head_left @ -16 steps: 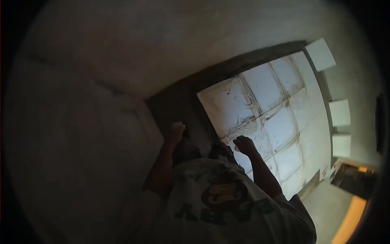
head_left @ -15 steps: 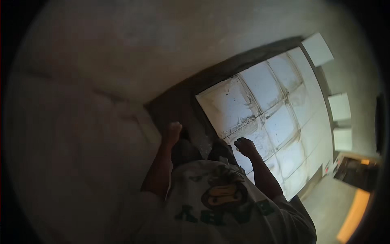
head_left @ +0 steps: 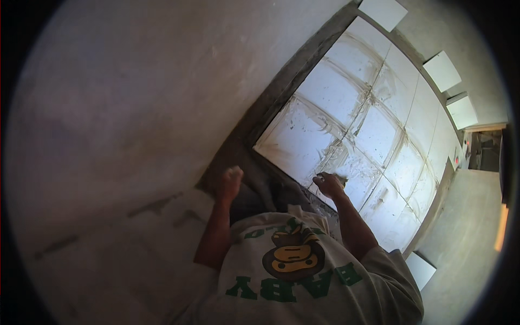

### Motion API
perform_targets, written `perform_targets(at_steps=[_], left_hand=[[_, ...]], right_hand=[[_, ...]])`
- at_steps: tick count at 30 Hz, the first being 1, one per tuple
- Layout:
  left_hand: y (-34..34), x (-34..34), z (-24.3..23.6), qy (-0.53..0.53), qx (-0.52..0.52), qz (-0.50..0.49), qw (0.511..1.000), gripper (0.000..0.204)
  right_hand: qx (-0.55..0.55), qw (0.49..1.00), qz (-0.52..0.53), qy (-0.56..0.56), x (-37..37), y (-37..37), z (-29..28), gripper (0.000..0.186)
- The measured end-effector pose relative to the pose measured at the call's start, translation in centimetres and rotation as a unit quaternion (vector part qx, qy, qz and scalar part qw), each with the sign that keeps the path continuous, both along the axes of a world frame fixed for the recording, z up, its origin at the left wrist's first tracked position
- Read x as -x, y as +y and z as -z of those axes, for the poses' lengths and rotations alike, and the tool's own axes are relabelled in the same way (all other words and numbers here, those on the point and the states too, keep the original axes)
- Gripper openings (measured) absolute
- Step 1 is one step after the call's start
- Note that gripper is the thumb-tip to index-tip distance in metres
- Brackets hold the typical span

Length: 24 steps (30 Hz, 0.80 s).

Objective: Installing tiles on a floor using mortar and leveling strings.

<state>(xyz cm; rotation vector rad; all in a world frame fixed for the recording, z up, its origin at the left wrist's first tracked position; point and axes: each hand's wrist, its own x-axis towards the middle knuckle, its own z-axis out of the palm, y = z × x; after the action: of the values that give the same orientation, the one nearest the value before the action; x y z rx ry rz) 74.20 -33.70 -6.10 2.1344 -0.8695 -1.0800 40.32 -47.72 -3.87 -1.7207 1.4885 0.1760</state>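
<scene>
My left hand [head_left: 231, 182] is raised over the dark floor strip [head_left: 219, 179] beside the wall, its fingers curled; whatever they may hold is hidden. My right hand [head_left: 329, 184] is over the near edge of a field of white square floor tiles [head_left: 379, 132], smeared along the joints with grey residue. Its fingers are curled, with a small dark greenish object [head_left: 341, 179] at them, too unclear to name. Between and below my hands are my dark-clad legs and my pale printed T-shirt [head_left: 292, 271].
A plain wall [head_left: 135, 81] rises at the left. Loose white tiles [head_left: 441, 70] lie along the right side, another [head_left: 420, 271] at lower right. At the far right are a dark opening [head_left: 485, 149], a small red object [head_left: 456, 160] and an orange strip [head_left: 502, 227].
The view has swung, so the tiled area stands higher and more lengthwise, and the lower-right loose tile now shows. Both hands stay raised and curled in much the same places.
</scene>
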Motion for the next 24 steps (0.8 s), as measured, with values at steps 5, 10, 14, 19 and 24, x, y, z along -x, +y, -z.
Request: perform_targets(at_steps=[5,10,14,19,24], left_hand=[[-3.2,-1.6,-0.6,0.032,0.018,0.071,0.997,0.050],[-8.0,-8.6,-1.2,-0.022,-0.096,0.143,0.985,0.050],[-13.5,-12.4,-1.7,-0.035,-0.124,0.202,0.971,0.049],[-20.3,-15.4,-2.5,-0.087,-0.143,0.307,0.937,0.044],[-23.9,-15.7,-0.9,-0.080,-0.071,0.342,0.934,0.041]], right_hand=[[0.044,0.998,0.029,0.016,0.6,-2.1,0.9,0.041],[0.021,0.988,0.152,0.035,-0.9,-1.2,0.5,0.042],[-0.021,0.972,0.221,0.073,-4.0,1.3,0.6,0.046],[-0.024,0.956,0.291,0.009,-10.0,3.3,0.2,0.043],[-0.024,0.933,0.358,-0.018,-12.7,5.4,-0.4,0.040]])
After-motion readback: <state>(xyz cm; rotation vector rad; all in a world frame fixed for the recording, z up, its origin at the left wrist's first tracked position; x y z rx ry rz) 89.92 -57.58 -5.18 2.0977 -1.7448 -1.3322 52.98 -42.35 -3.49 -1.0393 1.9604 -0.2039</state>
